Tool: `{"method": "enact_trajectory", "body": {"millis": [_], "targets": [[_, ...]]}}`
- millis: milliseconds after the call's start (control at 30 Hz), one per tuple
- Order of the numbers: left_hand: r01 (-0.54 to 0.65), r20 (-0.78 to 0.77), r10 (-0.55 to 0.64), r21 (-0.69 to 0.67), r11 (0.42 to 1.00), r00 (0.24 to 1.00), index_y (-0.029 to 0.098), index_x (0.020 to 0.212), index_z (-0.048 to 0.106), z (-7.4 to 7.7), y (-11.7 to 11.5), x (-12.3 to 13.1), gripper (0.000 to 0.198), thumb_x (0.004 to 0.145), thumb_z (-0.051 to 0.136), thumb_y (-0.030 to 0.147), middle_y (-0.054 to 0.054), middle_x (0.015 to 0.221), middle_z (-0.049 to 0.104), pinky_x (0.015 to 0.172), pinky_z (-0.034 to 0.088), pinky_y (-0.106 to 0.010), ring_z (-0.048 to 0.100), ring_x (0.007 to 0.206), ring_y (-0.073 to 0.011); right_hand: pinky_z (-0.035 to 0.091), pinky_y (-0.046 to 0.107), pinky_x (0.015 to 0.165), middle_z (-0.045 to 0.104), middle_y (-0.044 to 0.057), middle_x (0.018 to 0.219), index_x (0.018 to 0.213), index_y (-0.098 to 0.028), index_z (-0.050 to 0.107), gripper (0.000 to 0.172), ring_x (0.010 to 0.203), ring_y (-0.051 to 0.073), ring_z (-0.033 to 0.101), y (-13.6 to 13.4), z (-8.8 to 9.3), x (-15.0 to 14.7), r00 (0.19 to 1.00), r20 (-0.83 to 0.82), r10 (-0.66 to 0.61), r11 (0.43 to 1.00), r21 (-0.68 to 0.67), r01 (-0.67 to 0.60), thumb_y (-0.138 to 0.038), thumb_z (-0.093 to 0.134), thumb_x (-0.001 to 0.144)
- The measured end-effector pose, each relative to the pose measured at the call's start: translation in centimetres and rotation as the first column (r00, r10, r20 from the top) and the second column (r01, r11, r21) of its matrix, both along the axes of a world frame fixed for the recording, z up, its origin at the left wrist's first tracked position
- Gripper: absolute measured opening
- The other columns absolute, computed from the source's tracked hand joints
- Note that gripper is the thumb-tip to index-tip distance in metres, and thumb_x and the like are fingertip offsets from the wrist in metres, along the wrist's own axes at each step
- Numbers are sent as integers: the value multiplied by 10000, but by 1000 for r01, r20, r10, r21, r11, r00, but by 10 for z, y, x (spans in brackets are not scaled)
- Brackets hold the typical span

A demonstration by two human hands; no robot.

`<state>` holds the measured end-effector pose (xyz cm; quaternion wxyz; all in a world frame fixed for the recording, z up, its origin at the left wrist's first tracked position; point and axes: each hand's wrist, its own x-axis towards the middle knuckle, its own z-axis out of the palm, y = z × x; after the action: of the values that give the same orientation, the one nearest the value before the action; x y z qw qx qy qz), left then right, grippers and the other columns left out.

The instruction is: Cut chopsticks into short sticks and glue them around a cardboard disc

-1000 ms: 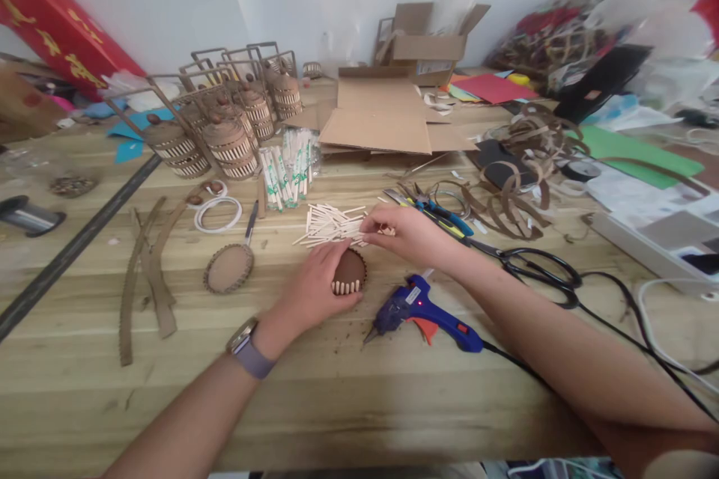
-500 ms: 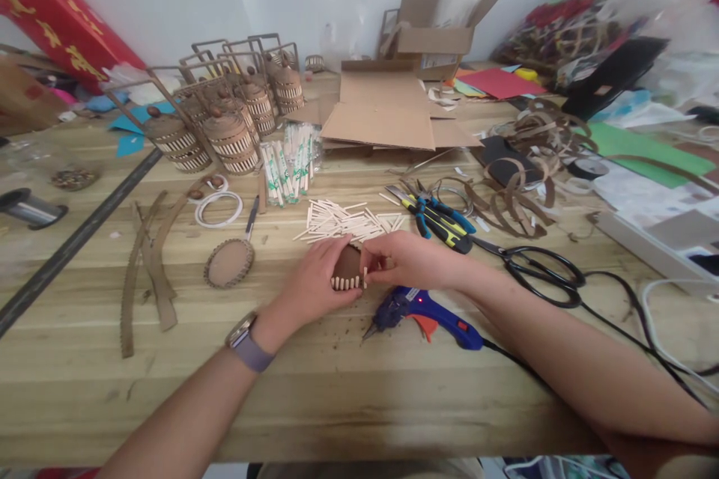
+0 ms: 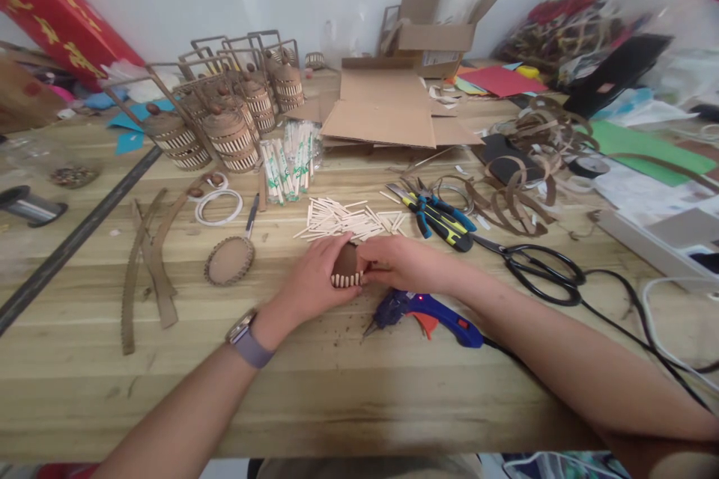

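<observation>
My left hand (image 3: 308,273) is closed around the left side of a round brown cardboard disc (image 3: 344,260), tilted up, with a row of short pale sticks (image 3: 347,281) standing along its near edge. At the disc's right edge, my right hand (image 3: 401,263) has its fingertips pinched on a short wooden stick (image 3: 362,278) at the end of that row; the fingers partly cover it. Just behind the hands is a loose pile of pale wooden sticks (image 3: 342,218). A blue hot glue gun (image 3: 432,310) lies below my right wrist, its nozzle toward the near left.
Large black-handled scissors (image 3: 542,273) and blue-yellow pliers (image 3: 438,217) lie to the right. A second cardboard disc with a notched rim (image 3: 229,262), brown strips (image 3: 151,269) and a pen (image 3: 252,213) are leftward. Small lantern-like baskets (image 3: 230,138) and a flattened cardboard box (image 3: 382,105) stand behind.
My right fingers have brought the short stick slightly left against the disc's rim, at the end of the row. My left hand keeps its hold on the disc.
</observation>
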<state>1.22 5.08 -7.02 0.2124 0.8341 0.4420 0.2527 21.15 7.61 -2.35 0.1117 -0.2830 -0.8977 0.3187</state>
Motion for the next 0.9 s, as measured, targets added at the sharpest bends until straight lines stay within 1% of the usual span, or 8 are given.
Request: {"method": "enact_trajectory", "body": {"millis": [267, 433, 533, 600, 700, 767, 833, 900], "targets": [[10, 3, -10, 3, 1000, 1000, 125, 1348, 422, 1, 0, 1, 746, 703, 738, 326, -181, 1307, 550, 1037, 398, -512, 496, 1209, -327, 407, 250, 698, 600, 17, 798, 758, -186, 559, 126, 770, 162, 538, 0, 1, 0, 999, 9, 43, 997, 68, -44, -92, 568, 841], [7, -7, -7, -27, 1000, 1000, 150, 1352, 434, 2, 1, 1, 781, 679, 770, 360, -172, 1317, 548, 1048, 381, -539, 490, 1218, -348, 416, 253, 713, 593, 18, 806, 765, -180, 555, 130, 770, 155, 524, 0, 0, -1, 998, 4, 61, 995, 75, -61, -75, 566, 840], [15, -2, -15, -37, 999, 1000, 179, 1363, 425, 3, 1, -1, 783, 691, 762, 399, -158, 1327, 542, 1052, 379, -533, 485, 1229, -342, 417, 267, 720, 597, 25, 808, 785, -180, 562, 101, 784, 169, 538, 0, 1, -2, 997, 51, 50, 991, 122, -56, -102, 584, 846], [23, 19, -22, -42, 999, 1000, 192, 1370, 413, 3, 1, -3, 777, 709, 746, 426, -151, 1334, 537, 1051, 386, -514, 483, 1237, -329, 419, 293, 737, 603, 42, 842, 843, -176, 576, 61, 819, 195, 548, -2, 5, -1, 995, 104, 3, 984, 180, -22, -162, 634, 829], [40, 38, -38, -51, 998, 999, 192, 1376, 404, 4, 1, -6, 764, 724, 740, 405, -153, 1370, 507, 1073, 371, -494, 459, 1269, -312, 422, 307, 741, 608, 62, 899, 923, -168, 575, 185, 852, 216, 558, -10, 20, 7, 986, 126, -108, 971, 225, 78, -269, 679, 809], [57, 17, -56, -65, 996, 998, 201, 1384, 395, 6, 2, -9, 775, 719, 749, 378, -150, 1408, 473, 1099, 339, -503, 420, 1309, -311, 411, 284, 675, 614, 45, 841, 852, -182, 572, 146, 782, 199, 567, -20, 33, 18, 968, 165, -189, 966, 208, 154, -315, 633, 841], [72, -11, -73, -73, 995, 997, 206, 1395, 382, 8, 2, -12, 822, 697, 771, 399, -151, 1441, 438, 1121, 304, -515, 375, 1345, -318, 367, 263, 572, 611, 27, 731, 733, -196, 560, 198, 657, 175, 560, -34, 44, 31, 917, 314, -245, 967, 142, 209, -345, 592, 859], [58, -38, -60, -57, 997, 998, 200, 1402, 373, 11, 2, -15, 883, 663, 792, 443, -159, 1457, 417, 1133, 285, -517, 350, 1361, -326, 332, 259, 524, 619, 26, 686, 704, -199, 560, 226, 596, 171, 560, -48, 49, 44, 827, 487, -281, 956, 68, 284, -365, 588, 854]]}}
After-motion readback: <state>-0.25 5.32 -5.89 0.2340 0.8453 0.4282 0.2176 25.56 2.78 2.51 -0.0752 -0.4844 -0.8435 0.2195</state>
